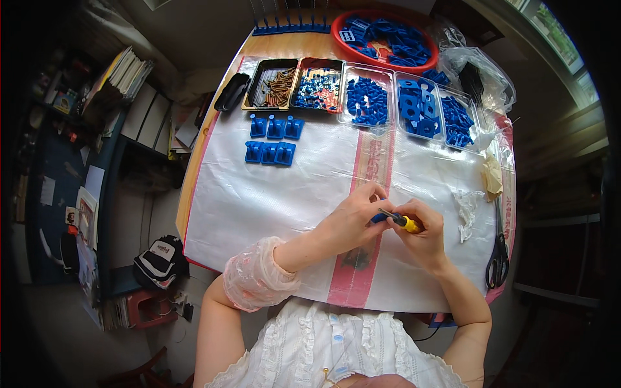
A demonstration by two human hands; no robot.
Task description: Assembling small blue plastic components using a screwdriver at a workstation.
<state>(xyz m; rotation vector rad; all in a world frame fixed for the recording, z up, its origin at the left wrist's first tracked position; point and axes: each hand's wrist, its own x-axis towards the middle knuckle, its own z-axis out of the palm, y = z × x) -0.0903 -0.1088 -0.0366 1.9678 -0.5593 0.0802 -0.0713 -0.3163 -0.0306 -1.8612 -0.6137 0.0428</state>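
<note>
Over the middle of the table, my left hand (356, 216) pinches a small blue plastic part (378, 218), mostly hidden by the fingers. Close beside it, my right hand (427, 229) is closed around a screwdriver (409, 224) with a yellow and black handle. Its tip end lies by the left fingers; whether it touches the part I cannot tell. Farther left on the white sheet (252, 207) stand two rows of blue assembled pieces: a far row (275, 127) with upright round-topped pegs and a near row (270, 153), three in each.
Along the back stand a black tray (246, 98) of brass-coloured screws, another (315, 110) of small metal pieces, and clear boxes (366, 124) of blue parts. Behind them is a red basin (335, 32). Scissors (497, 262) and crumpled tissue (466, 216) lie right.
</note>
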